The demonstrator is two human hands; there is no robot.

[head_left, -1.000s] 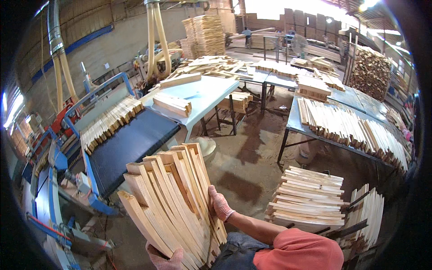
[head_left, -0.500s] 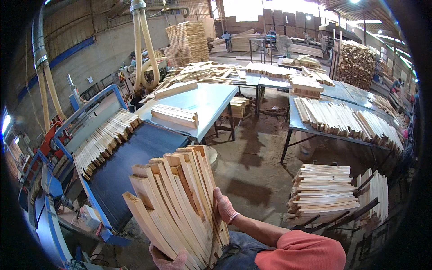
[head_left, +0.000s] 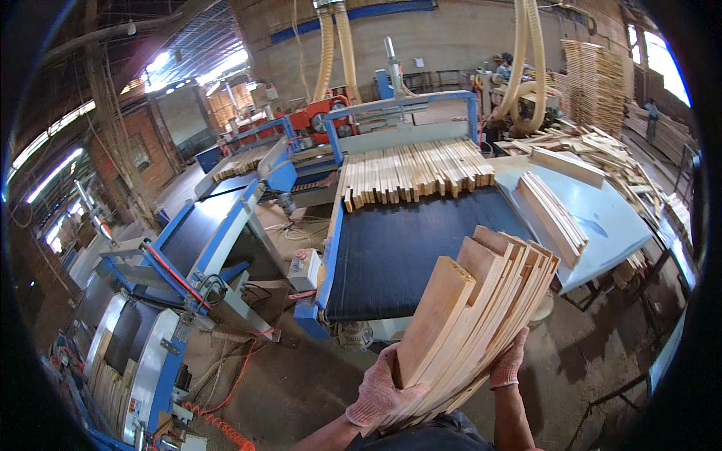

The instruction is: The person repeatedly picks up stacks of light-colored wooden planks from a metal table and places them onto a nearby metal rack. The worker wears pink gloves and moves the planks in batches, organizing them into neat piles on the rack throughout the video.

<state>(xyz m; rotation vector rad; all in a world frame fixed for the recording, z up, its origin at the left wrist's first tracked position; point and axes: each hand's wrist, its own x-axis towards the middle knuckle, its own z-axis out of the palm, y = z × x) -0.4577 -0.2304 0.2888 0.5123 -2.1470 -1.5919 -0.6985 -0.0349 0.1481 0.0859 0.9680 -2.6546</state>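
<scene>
A thick bundle of wooden slats (head_left: 474, 308) is pressed between my two gloved hands, tilted up and away from me, its ends uneven. My left hand (head_left: 385, 388) clasps the bundle's left side low down. On the opposite side my right hand (head_left: 509, 359) presses the outermost slat, thumb upward. Beyond the bundle's top lies the black conveyor belt (head_left: 421, 237) of a blue-framed machine. A row of slats (head_left: 417, 171) lies side by side at the belt's far end, under the frame.
Right of the belt, a pale blue table (head_left: 613, 222) carries a few stacked slats (head_left: 553, 214); a heap of loose boards (head_left: 613, 161) lies beyond. Another conveyor (head_left: 207, 229) stands left. A control box (head_left: 304, 269) juts beside the belt. An orange coiled hose (head_left: 222, 427) trails on the floor.
My view has swung left, so the conveyor now lies straight ahead. The bundle has come along between both hands, and my left hand shows more fully.
</scene>
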